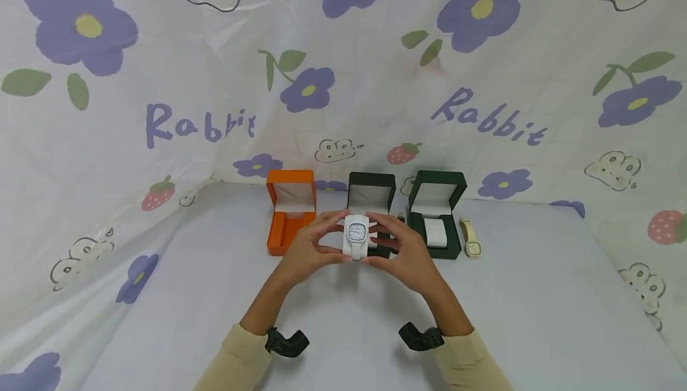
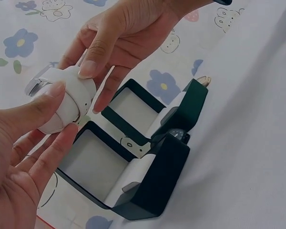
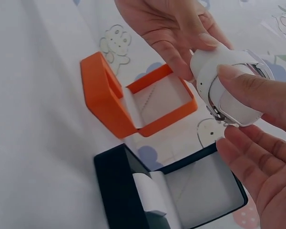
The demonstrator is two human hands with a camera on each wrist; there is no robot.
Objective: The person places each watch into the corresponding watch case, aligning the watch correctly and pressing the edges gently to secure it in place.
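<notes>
Three open watch boxes stand in a row on the worktop (image 1: 537, 295): one orange box (image 1: 290, 212) and two dark green ones, the middle green box (image 1: 372, 197) and the right green box (image 1: 437, 212). There are two watches: a white watch (image 1: 356, 236) wrapped round a white cushion, and a cream watch (image 1: 472, 239) lying flat just right of the right green box. That right green box holds one white cushion in its base; the orange box, left of the middle green box, shows only its pale lining. The white watch is held in the air just in front of the middle green box, face up toward the head camera. Both hands meet on it, forearms angled inward from cream sleeves, each wrist carrying one black camera mount. The left hand (image 1: 306, 251) has its grip clamped on the watch's left side, thumb pressed on the strap and fingers curled beneath. The right hand (image 1: 405, 254) pinches the right side, thumb on top and fingers spread underneath, as the wrist views show.
</notes>
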